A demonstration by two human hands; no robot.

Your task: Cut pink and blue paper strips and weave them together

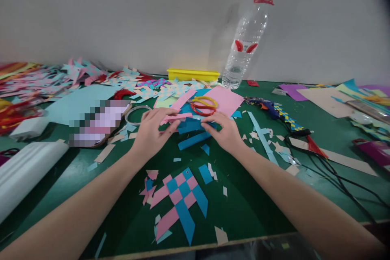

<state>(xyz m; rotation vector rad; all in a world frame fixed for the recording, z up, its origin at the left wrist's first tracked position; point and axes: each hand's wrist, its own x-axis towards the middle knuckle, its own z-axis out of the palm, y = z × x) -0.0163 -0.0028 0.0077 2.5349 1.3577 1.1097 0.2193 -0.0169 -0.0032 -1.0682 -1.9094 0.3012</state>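
Note:
My left hand (154, 130) is closed with thumb and fingers on pink paper strips (179, 117). At the other end, my right hand (224, 130) pinches a blue paper strip (191, 125) close to the pink ones. Whether the strips interlock is too small to tell. Another folded blue strip (193, 140) lies on the table just below. Nearer to me rests a woven pink and blue paper fish (183, 189) with a small eye. Scissors with yellow and red handles (203, 107) lie on pink paper (230, 99) beyond my hands.
Paper scraps are scattered over the green table (250, 207). A leaning water bottle (245, 46) stands by the wall. At left are a phone (102, 124), a tape roll (129, 115) and a white roll (30, 170). Black cables (338, 178) run along the right.

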